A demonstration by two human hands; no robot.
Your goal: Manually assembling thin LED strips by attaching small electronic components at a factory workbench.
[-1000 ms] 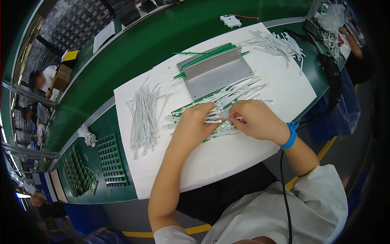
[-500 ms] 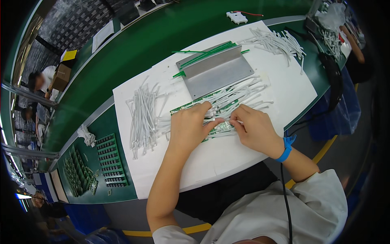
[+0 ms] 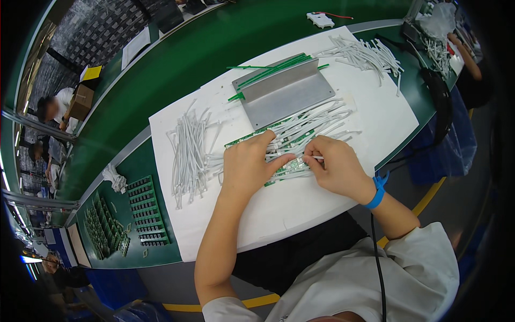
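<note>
A green circuit board panel [image 3: 294,164] lies on the white sheet in front of me, largely covered by white cables [image 3: 316,122] with small connectors. My left hand [image 3: 245,163] grips the panel from its left side, index finger on the upper part and thumb stretched across the lower part; its other fingers are hidden. Close by on the right, my right hand [image 3: 339,167] pinches the end of a white cable between thumb and forefinger, right at the board. The blue band [image 3: 379,192] circles my right wrist.
Beyond the board stands an angled metal plate [image 3: 287,99] with green strips [image 3: 279,71] on it. Loose white cables lie in heaps, one left [image 3: 189,155], another far right [image 3: 370,58]. More boards [image 3: 147,212] stand at lower left. A white part [image 3: 320,20] with a red wire sits on the green belt [image 3: 241,32].
The white part with the red wire has slid a little to the right. My left hand has shifted slightly left, its thumb a bit farther from my right fingertips. The right hand has barely moved.
</note>
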